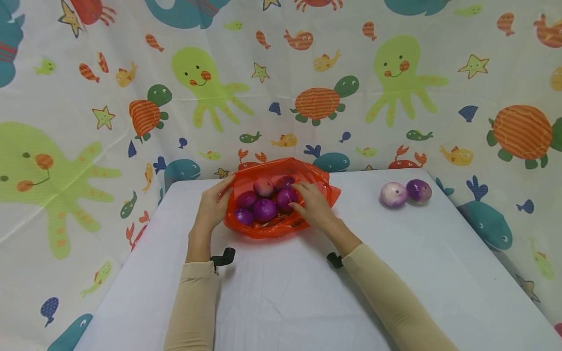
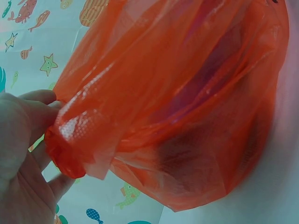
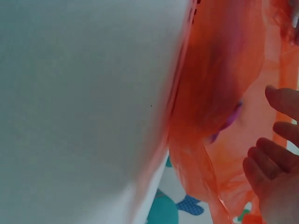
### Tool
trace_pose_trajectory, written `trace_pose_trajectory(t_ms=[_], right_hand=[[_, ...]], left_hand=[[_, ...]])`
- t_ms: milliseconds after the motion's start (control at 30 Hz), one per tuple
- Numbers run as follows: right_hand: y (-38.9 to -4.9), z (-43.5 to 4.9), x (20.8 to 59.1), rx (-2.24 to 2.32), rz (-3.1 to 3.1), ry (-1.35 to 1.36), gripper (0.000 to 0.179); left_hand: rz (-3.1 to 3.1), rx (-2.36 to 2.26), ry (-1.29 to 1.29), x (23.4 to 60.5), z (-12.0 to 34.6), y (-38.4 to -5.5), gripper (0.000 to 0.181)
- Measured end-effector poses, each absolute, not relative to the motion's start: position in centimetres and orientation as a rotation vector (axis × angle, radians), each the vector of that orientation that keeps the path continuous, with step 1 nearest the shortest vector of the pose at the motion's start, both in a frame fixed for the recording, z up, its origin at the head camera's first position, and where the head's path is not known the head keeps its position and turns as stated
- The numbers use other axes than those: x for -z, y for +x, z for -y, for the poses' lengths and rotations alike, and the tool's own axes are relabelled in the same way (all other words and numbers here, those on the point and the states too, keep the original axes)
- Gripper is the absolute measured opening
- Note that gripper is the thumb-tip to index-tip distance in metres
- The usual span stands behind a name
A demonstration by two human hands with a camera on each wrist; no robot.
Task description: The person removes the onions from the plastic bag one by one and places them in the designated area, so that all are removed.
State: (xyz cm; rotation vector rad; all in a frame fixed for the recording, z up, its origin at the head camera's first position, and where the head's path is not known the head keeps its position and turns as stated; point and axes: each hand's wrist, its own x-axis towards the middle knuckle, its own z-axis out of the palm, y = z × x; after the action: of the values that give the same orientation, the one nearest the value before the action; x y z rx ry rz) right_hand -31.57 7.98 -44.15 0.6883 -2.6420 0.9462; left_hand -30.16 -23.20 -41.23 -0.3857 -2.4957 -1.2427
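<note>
An orange-red plastic bag [image 1: 263, 231] sits at the far middle of the table with its mouth open, and several red onions [image 1: 265, 210] lie inside. My left hand [image 1: 212, 202] pinches the bag's left edge; in the left wrist view, bunched plastic [image 2: 70, 154] shows between thumb and fingers. My right hand [image 1: 313, 204] reaches over the bag's right rim, its fingertips beside the rightmost onion [image 1: 286, 200]. The right wrist view shows the right hand's fingers [image 3: 266, 163] loosely bent and spread, with nothing between them.
Two more onions, one pale [image 1: 393, 195] and one dark purple [image 1: 419, 191], lie side by side on the white table [image 1: 439, 273] at the far right. Behind the table hangs a curtain [image 1: 281, 63] printed with sea animals.
</note>
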Motion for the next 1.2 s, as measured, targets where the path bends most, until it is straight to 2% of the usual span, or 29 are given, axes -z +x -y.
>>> trace_pose_trajectory(t_ms=[433, 733, 1200], right_hand=[[-32.6, -6.9, 44.9, -0.888, 2.726, 0.713, 0.06], [-33.1, -6.4, 45.2, -0.75, 2.849, 0.758, 0.07], [-33.1, -6.3, 45.6, -0.768, 2.914, 0.767, 0.069]], left_hand=[[2.51, 1.265, -0.372, 41.2, 23.1, -30.0, 0.048], [2.512, 1.266, -0.37, 41.1, 23.1, -30.0, 0.049], [2.505, 1.259, -0.367, 41.2, 23.1, -30.1, 0.048]])
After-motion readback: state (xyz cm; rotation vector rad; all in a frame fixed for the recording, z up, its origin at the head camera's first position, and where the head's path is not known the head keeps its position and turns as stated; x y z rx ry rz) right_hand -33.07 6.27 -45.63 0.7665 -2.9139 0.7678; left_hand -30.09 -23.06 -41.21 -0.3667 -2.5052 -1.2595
